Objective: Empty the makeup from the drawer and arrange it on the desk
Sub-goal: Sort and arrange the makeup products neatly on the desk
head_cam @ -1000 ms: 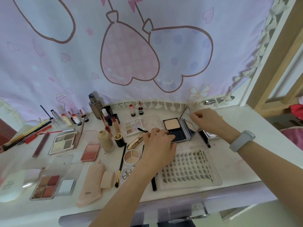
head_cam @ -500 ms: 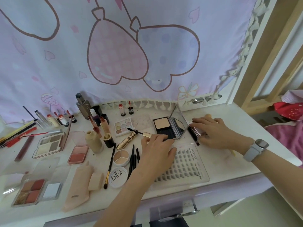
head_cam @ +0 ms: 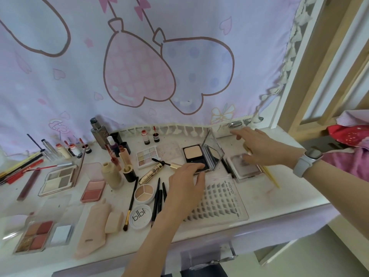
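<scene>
Makeup covers the white desk (head_cam: 283, 198). An open black powder compact (head_cam: 194, 154) stands at centre back with its mirror lid (head_cam: 212, 150) raised. My left hand (head_cam: 185, 186) rests on the compact's front edge with fingers lightly bent. My right hand (head_cam: 257, 146) hovers with fingers spread straight above a clear square case (head_cam: 247, 168), index finger pointing toward the back. It holds nothing. The drawer front (head_cam: 209, 254) with its clear handle shows below the desk edge.
A clear lash tray (head_cam: 221, 202) lies in front of the compact. Palettes (head_cam: 58, 178), a blush (head_cam: 92, 190), bottles (head_cam: 97, 130), brushes, pencils (head_cam: 158, 196) and a round concealer pot (head_cam: 144, 193) fill the left half. A yellow stick (head_cam: 271, 177) lies right. A curtain hangs behind.
My right hand left the compact's lid, dropped to the clear case on the right, and now stretches its fingers toward the back. My left hand stays at the compact.
</scene>
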The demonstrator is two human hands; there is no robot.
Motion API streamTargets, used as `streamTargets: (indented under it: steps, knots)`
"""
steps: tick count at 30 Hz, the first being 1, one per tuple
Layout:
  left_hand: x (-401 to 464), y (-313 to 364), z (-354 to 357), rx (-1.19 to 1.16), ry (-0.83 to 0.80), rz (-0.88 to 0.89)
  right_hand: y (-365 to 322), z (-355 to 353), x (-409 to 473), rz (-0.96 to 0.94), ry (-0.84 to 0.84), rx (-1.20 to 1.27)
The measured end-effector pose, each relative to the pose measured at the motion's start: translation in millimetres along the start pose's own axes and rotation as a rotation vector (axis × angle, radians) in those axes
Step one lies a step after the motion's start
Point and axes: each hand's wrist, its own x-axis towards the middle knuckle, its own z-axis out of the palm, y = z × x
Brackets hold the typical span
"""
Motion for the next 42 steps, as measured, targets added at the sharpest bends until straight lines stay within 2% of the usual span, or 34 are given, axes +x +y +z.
streamTargets:
  steps: [4,11,13,17,19,22,24,26,28,30,33,35,39,42]
  knots:
    - [-0.1,7.7,6.0,0.026,-0.028,-0.021,-8.7,6.1,-6.7,0.028,-0.18,-0.109]
    - [-12.2,7.5,8.5,0.207,-0.011,0.081,-16.1,12.3,-42.1,-0.037,-0.336,-0.133]
    - [-13.5,7.0,8.5,0.273,-0.018,0.101,-14.7,14.5,-53.0,-0.034,-0.345,-0.169]
    - [-14.7,10.8,11.5,0.308,-0.041,0.134,-15.4,20.1,-59.6,-0.042,-0.247,-0.209]
    - [-16.1,14.0,13.2,0.153,-0.033,0.111,-17.9,18.7,-60.4,-0.011,-0.149,-0.167]
    - [-20.5,24.3,9.7,-0.287,-0.045,-0.12,-26.4,13.5,-67.6,0.098,0.142,0.107]
    - [-24.0,32.5,6.7,-0.698,-0.15,-0.325,-42.7,10.3,-73.4,0.116,0.301,0.312]
    - [-27.9,37.2,5.2,-0.934,-0.252,-0.384,-64.8,10.9,-77.1,0.062,0.346,0.37]
    - [-33.8,39.3,4.4,-0.959,-0.281,-0.294,-84.1,15.5,-77.4,0.01,0.357,0.35]
    - [-39.2,39.2,2.2,-0.955,-0.242,-0.233,-95.9,18.3,-78.3,-0.005,0.329,0.392]
    - [-43.7,35.6,-2.3,-0.86,-0.142,-0.22,-101.1,14.2,-79.3,-0.051,0.264,0.581]
    - [-44.3,31.7,-5.8,-0.847,-0.079,-0.234,-99.0,6.8,-77.0,-0.033,0.282,0.616]
    - [-43.8,30.7,-12.2,-0.969,-0.002,-0.271,-101.3,-5.8,-73.7,0.017,0.278,0.581]
    - [-37.6,36.7,-13.3,-1.222,0.022,-0.385,-109.0,-7.0,-73.9,0.018,0.383,0.695]
